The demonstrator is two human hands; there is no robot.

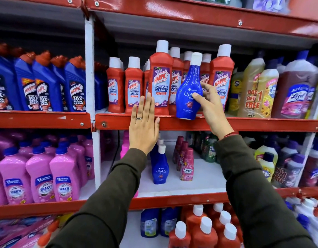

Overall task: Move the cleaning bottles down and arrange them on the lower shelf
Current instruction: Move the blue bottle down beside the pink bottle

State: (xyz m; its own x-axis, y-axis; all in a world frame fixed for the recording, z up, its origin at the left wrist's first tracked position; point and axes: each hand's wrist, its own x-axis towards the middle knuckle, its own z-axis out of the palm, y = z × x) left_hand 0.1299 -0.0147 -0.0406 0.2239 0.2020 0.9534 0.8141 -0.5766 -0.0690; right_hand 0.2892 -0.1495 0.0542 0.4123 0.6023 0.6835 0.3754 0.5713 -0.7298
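- Head view: the blue Ujala bottle, glossy plastic, waisted, white-capped, sits centre frame, tilted over the red metal shelf edge.
- Your right hand grips its right side, thumb across the label.
- Your left hand, lower left of it, is flat, fingers spread narrowly, holding nothing, just before a red Harpic bottle.
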